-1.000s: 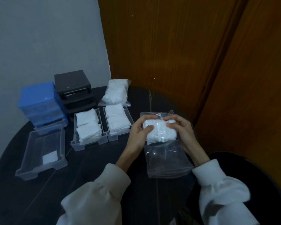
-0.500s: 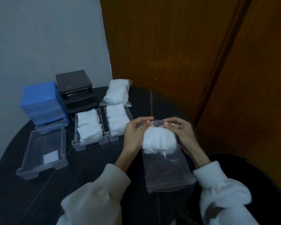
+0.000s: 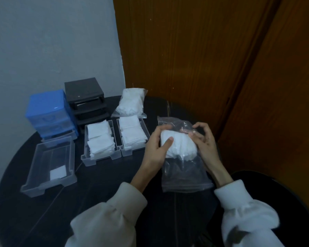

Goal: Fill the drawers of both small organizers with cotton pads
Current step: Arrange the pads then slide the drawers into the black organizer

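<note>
Left hand (image 3: 156, 150) is gripping the clear plastic bag (image 3: 184, 168) from its left side, thumb pressing across the front of the white wad of cotton pads (image 3: 179, 146) inside. Right hand (image 3: 204, 141) is pinching the bag's upper right part, fingers curled onto the film near the wad. Bag is being held just above the black round table (image 3: 100, 177), pads bunched in the upper half, lower half sagging clear.

Just left of the left hand, two clear drawers are sitting side by side on the table: right drawer (image 3: 134, 138) and middle drawer (image 3: 100, 143), both stacked with white pads. Further left, apart from those, a larger clear drawer (image 3: 48, 164) is holding a single pad (image 3: 58, 172) near its front edge.

Behind the drawers, the blue organizer (image 3: 49, 113) and the black organizer (image 3: 87, 102) are standing next to each other against the wall, black one showing vacant slots. A second bag of pads (image 3: 131, 102) is lying behind the right drawer, near the wooden door (image 3: 185, 50).
</note>
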